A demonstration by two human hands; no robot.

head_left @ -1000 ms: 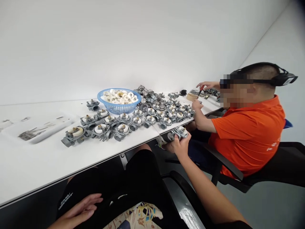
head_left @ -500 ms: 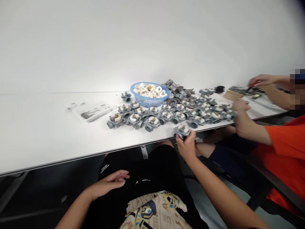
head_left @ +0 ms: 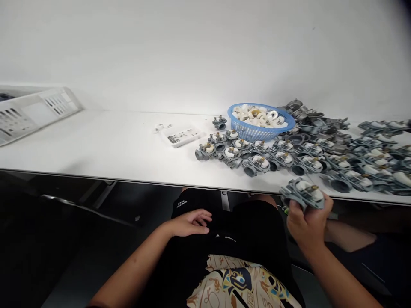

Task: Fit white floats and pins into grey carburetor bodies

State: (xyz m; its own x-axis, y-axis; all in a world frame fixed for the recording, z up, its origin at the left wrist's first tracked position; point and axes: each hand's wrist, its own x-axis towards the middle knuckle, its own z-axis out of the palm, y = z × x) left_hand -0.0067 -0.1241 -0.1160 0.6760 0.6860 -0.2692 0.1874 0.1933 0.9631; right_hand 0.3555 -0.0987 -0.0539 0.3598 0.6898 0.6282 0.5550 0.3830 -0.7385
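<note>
A grey metal carburetor (head_left: 302,193) with a white float and a brass piece on top is gripped in my right hand (head_left: 310,222), just over the table's front edge. My left hand (head_left: 192,223) rests above my lap with its fingers loosely curled and apart, and nothing shows in it. Several similar carburetors (head_left: 258,163) stand in rows on the table, white floats facing up. Behind them a blue plastic basket (head_left: 261,133) is full of white ring-shaped floats (head_left: 257,114).
Darker metal castings (head_left: 302,112) are heaped right of the basket. A small white tray (head_left: 182,137) with thin metal pins lies left of the rows. At far left stands a large white bin (head_left: 38,112). The table's front edge (head_left: 144,183) runs across my knees. Another person's leg (head_left: 349,237) shows at right.
My view has turned left, so the table's contents sit further right and the large white bin has come into view. The co-worker's hands have left the frame. My right hand still holds the carburetor.
</note>
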